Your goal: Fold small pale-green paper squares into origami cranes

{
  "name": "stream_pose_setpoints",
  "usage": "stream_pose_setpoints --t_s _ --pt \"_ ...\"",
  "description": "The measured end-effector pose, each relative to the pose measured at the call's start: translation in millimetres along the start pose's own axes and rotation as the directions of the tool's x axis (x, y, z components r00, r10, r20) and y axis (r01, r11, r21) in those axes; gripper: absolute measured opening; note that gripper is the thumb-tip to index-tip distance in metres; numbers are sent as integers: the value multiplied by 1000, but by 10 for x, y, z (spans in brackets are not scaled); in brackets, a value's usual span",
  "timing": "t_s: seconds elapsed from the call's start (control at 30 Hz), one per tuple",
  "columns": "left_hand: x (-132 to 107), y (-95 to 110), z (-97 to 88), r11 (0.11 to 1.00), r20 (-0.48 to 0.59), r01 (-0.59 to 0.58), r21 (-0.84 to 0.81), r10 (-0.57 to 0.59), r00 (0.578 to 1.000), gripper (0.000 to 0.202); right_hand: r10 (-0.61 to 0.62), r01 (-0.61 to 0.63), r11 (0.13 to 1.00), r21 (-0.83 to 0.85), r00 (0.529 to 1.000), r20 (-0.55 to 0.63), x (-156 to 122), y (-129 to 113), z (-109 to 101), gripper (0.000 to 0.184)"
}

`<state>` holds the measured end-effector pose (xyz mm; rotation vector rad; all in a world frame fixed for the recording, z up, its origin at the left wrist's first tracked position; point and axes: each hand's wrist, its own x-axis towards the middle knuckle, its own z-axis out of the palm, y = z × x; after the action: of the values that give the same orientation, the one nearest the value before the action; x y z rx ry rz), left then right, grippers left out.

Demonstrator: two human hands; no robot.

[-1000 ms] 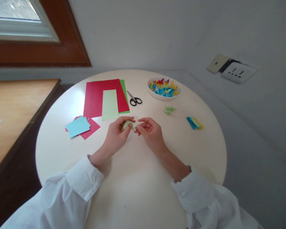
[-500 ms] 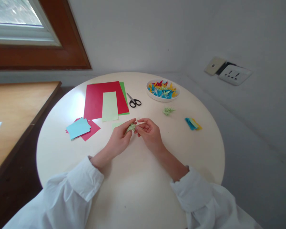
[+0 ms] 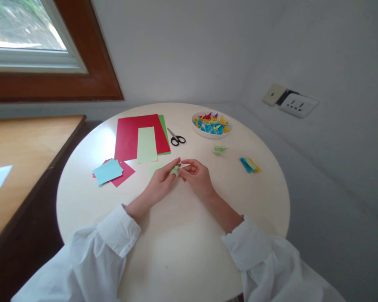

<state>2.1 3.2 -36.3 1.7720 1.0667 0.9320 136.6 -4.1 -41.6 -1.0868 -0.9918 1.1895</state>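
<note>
Between both hands, over the middle of the table, is a small folded piece of pale green paper (image 3: pixel 174 170). My left hand (image 3: pixel 161 180) is closed on its left side, thumb below and fingers above. The thumb and fingers of my right hand (image 3: pixel 196 177) pinch its right end. Fingers cover part of the paper, so its exact folded shape is hidden. A flat pale green sheet (image 3: pixel 154 168) lies just behind my left hand. Beyond my right hand sits a little heap of folded pale green paper pieces (image 3: pixel 219 150).
Scissors (image 3: pixel 177 139) lie beside red sheets (image 3: pixel 126 134) topped by a pale green strip (image 3: pixel 147 144). A white dish (image 3: pixel 211 135) holds many folded paper pieces. Light blue squares (image 3: pixel 108 172) rest at left; blue and yellow slips (image 3: pixel 249 165) at right. A wall stands behind the round table (image 3: pixel 176 251).
The camera view has tilted and shifted slightly. Both hands stay together on the pale green paper, with only small finger movement.
</note>
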Motion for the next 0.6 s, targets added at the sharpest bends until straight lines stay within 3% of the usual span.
stream_pose_setpoints --t_s 0.3,0.37,0.43,0.6 --pt "70 -9 -47 998 -40 28 -51 -30 999 36 81 -81 997 -8 996 28 65 30 -60 30" --pt "74 -14 -48 985 -52 73 -158 -82 995 36 67 -67 998 -8 997 42 70 30 -78 31" --pt "69 -22 -46 915 -19 167 -369 -187 982 38 43 -43 999 -6 997 66 63 22 -90 32" --pt "12 -29 -28 852 55 185 -490 -181 982 36 -27 31 999 -22 990 138 22 13 -100 29"
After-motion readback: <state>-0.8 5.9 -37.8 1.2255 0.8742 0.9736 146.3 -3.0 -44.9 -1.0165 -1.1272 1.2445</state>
